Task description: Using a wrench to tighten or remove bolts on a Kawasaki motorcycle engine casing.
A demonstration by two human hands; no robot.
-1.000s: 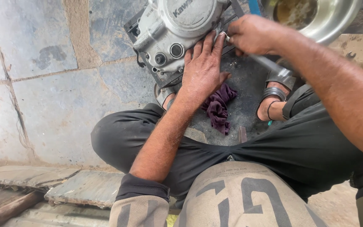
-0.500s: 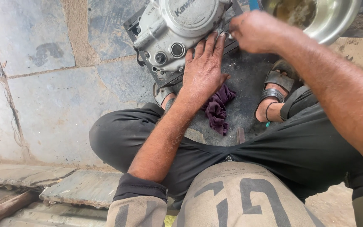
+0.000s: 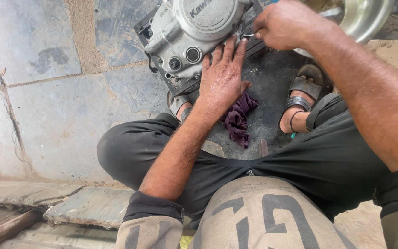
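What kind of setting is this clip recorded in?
Probably an informal floor-level repair spot: a grey engine casing sits on a stone-slab floor, the left hand steadies it, an oily dark rag lies nearby, and a metal bowl stands beside it.

My left hand (image 3: pixel 223 79) lies flat and open, palm down, fingers (image 3: pixel 229 51) stretched forward and slightly spread, thumb out to the side, with the bare forearm running straight back to a rolled dark cuff. My right hand (image 3: pixel 285 24) is curled closed, fingertips pinched together just beyond the left fingertips, its forearm slanting in from the right.
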